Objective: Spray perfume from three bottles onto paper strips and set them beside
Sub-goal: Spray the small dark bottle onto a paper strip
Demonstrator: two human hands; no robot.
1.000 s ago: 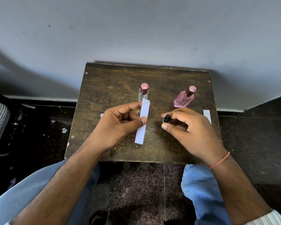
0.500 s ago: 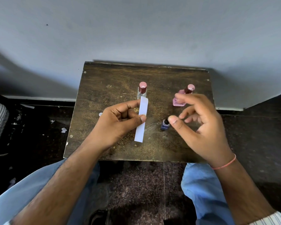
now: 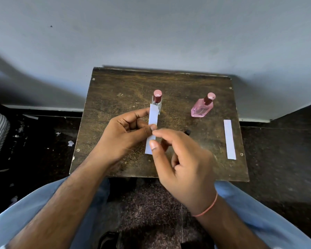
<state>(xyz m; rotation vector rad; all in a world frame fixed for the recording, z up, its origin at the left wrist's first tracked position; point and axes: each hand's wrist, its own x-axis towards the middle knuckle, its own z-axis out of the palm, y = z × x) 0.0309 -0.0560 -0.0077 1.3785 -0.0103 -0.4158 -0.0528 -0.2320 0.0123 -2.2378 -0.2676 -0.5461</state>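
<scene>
On the dark brown tabletop (image 3: 115, 90), a pink bottle (image 3: 201, 109) stands right of a clear, maroon-capped bottle (image 3: 157, 99), beside white strips (image 3: 229, 140).

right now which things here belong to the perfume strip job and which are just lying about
Part of the job:
- paper strip pinched by the left hand
- right hand, reaching for it
- clear bottle
- pink bottle
- small dark bottle, mostly hidden
- second strip on the table

Just lying about:
- paper scraps on the floor
</scene>
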